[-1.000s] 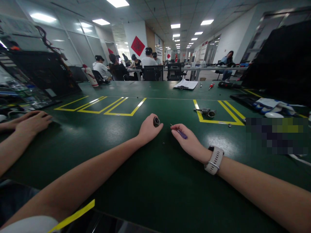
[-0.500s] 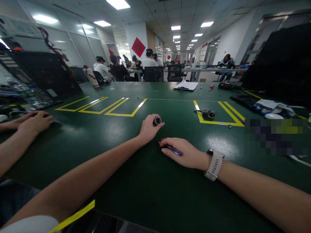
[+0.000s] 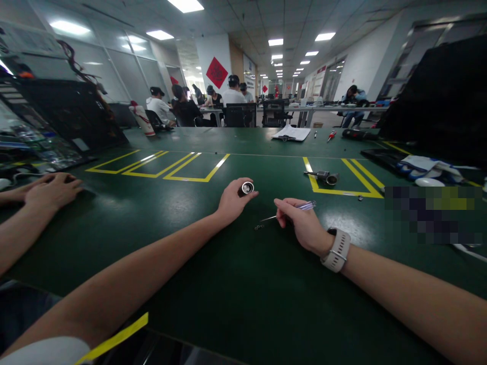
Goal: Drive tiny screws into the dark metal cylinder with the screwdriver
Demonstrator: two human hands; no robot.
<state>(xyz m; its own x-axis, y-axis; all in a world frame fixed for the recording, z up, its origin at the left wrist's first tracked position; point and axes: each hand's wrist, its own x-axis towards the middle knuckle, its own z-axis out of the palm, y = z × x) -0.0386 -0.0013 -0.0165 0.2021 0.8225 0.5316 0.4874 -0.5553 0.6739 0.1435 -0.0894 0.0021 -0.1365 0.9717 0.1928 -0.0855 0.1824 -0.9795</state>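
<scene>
Around a short dark cylinder (image 3: 247,188), my left hand (image 3: 230,204) is closed; the cylinder's round metal-rimmed end shows, with light parts inside. My right hand (image 3: 300,223) grips a small screwdriver (image 3: 306,206) with a clear purplish handle. Its thin shaft points left and down, the tip close to a few tiny metal pieces (image 3: 259,227) on the green table (image 3: 243,284). These pieces are too small to name. The screwdriver and the cylinder are apart.
A metal tool part with a round end (image 3: 326,177) lies within yellow tape (image 3: 342,193) at right, a small nut-like piece (image 3: 360,198) near it. Another person's hands (image 3: 55,192) rest at left. Farther back lie a clipboard (image 3: 291,133), a red-handled tool (image 3: 332,136) and gloves (image 3: 429,166).
My right hand has moved right and turned, bringing the screwdriver's shaft into view, tip leftward. The tiny metal pieces are now uncovered. My left hand has barely moved.
</scene>
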